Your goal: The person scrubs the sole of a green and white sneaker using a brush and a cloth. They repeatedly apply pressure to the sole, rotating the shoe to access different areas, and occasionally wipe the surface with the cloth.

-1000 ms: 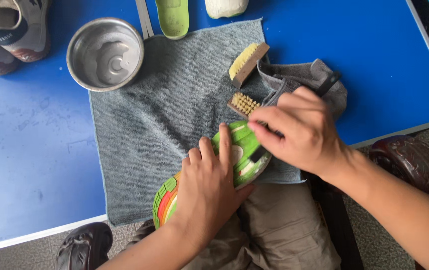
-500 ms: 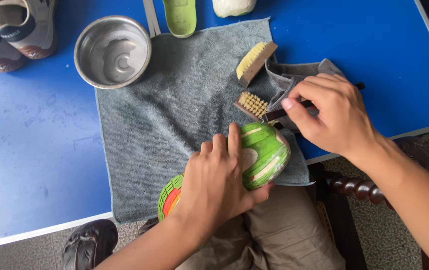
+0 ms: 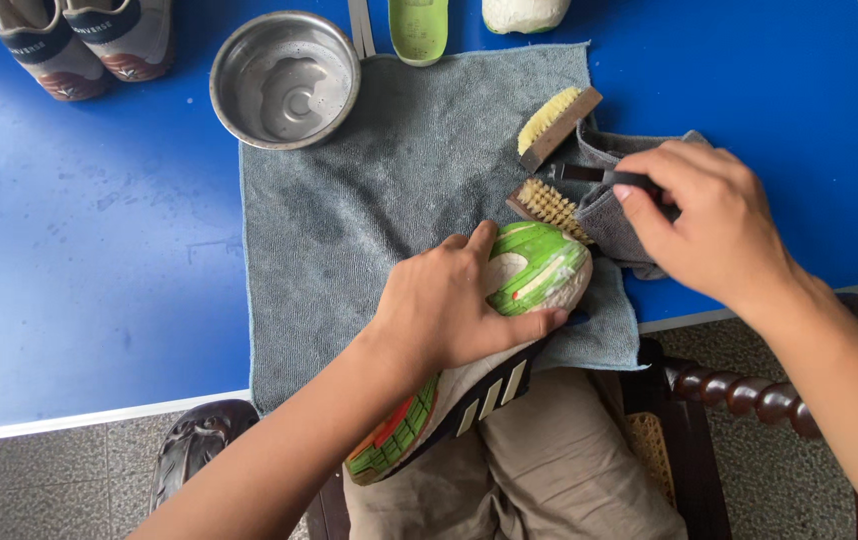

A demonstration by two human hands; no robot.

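Observation:
My left hand [image 3: 449, 305] grips a sneaker [image 3: 539, 265] turned sole-up, its green and white sole facing me and its black upper with white stripes hanging over the table edge above my lap. My right hand [image 3: 714, 225] is to the right of the shoe and apart from it. Its fingers pinch a slim dark tool [image 3: 589, 175] over a folded grey cloth [image 3: 609, 215]. Two wooden brushes lie just left of that hand: one with pale bristles [image 3: 557, 120], one with bristles up [image 3: 547, 203]. All rest on a grey towel [image 3: 399, 160].
A steel bowl [image 3: 284, 78] holding a little water stands at the towel's far left corner. A pair of worn shoes [image 3: 84, 40], a green insole [image 3: 419, 25] and a white object [image 3: 524, 12] lie at the blue table's [image 3: 99, 250] far edge. A sandal [image 3: 194, 445] is on the floor.
My right hand has lifted off the shoe's sole and moved right to the folded cloth with the dark tool. My left hand has slid the shoe slightly further onto the towel.

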